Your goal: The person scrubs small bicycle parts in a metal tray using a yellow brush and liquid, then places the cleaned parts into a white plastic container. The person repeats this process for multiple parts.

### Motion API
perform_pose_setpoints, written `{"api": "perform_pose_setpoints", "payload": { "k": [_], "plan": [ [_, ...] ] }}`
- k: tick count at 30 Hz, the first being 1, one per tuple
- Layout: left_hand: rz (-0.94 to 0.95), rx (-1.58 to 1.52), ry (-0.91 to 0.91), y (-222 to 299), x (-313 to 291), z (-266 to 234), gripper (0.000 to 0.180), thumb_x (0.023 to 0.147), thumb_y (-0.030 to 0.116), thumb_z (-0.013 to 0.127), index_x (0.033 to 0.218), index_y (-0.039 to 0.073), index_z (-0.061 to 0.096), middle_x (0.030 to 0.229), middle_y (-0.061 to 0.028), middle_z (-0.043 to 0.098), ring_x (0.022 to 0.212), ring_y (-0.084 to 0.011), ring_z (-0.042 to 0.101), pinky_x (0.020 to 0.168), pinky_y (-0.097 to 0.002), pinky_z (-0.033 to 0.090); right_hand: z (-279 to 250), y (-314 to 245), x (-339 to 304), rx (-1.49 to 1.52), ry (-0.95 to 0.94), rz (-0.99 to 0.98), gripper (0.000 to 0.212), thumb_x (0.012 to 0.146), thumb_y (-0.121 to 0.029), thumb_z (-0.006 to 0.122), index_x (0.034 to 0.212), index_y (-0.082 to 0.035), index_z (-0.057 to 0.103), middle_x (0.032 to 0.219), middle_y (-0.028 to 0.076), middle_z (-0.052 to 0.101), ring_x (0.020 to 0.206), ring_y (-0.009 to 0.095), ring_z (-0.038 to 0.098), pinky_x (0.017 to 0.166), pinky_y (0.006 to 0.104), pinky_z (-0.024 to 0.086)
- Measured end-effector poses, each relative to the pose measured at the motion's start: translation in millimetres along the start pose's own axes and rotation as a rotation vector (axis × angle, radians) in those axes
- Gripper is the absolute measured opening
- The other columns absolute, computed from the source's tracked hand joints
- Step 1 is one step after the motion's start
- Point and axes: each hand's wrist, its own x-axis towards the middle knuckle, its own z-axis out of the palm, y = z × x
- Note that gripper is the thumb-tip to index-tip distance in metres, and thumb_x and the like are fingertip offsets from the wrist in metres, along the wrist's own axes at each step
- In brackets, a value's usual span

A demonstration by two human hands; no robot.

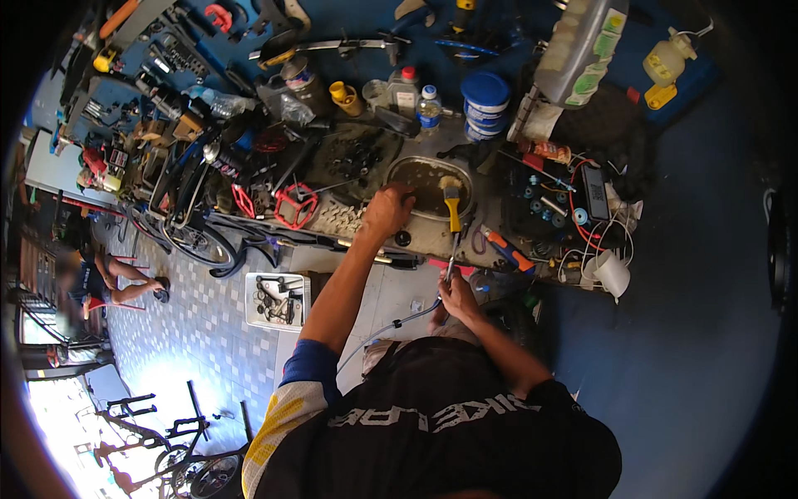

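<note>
Reaching out over the cluttered workbench (432, 241), I have my left hand (387, 209) at the near-left rim of an oval metal tray (428, 187) that holds dirty liquid; the fingers are curled down over the rim or something just inside it, though I cannot tell what they grip. A paintbrush (451, 204) with a yellow handle rests in the tray, bristles toward the far side, its handle pointing back at me across the near rim. My right hand (456, 295) sits lower, close to my chest, its fingers pinched together on the end of a thin grey cable (391, 326) that curves away to my left. Two red pedals (283, 204) lie just left of the tray, and a blue tub (485, 101) and small bottles stand behind it. Below the bench edge, a white tray of tools (278, 301) rests on the tiled floor (199, 333).
</note>
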Motion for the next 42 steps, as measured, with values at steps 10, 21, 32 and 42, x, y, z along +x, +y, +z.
{"api": "perform_pose_setpoints", "payload": {
  "k": [10,21,32,42],
  "plan": [
    [-0.082,0.460,-0.353,23,38,46,0.070,0.087,0.039,0.075,0.151,0.035,0.046,0.165,-0.0175,0.025,0.151,-0.0384,0.026,0.117,-0.0484,0.037,-136,-58,31,-0.484,-0.544,0.016,0.037,0.095,-0.042,0.062,0.106,-0.008,0.070,0.095,0.017,0.072,0.087,0.036,0.070,0.074,0.0460,0.054],
    [0.131,0.405,-0.335,6,36,30,0.036,0.088,0.026,0.072,0.124,0.018,0.069,0.141,-0.0186,0.054,0.132,-0.0403,0.053,0.099,-0.0478,0.054,-103,-114,114,-0.603,0.089,-0.123,0.054,0.089,-0.044,0.070,0.126,-0.009,0.052,0.088,0.018,0.072,0.083,0.041,0.070,0.071,0.0509,0.054],
    [-0.048,0.139,-0.319,-24,50,43,0.034,0.080,0.011,0.077,0.114,0.007,0.073,0.109,-0.0222,0.072,0.107,-0.0403,0.068,0.095,-0.0468,0.055,-104,-123,120,-0.607,0.099,0.011,0.038,0.089,-0.027,0.068,0.123,-0.013,0.058,0.090,0.020,0.072,0.085,0.043,0.070,0.076,0.0542,0.056],
    [0.101,0.196,-0.345,-47,53,42,0.025,0.085,0.009,0.068,0.109,0.008,0.075,0.106,-0.0236,0.071,0.103,-0.0398,0.068,0.092,-0.0464,0.055,-138,-153,128,-0.628,0.120,-0.051,0.029,0.091,-0.028,0.069,0.116,-0.013,0.066,0.103,0.016,0.070,0.094,0.039,0.069,0.079,0.0503,0.056]
  ]
}}
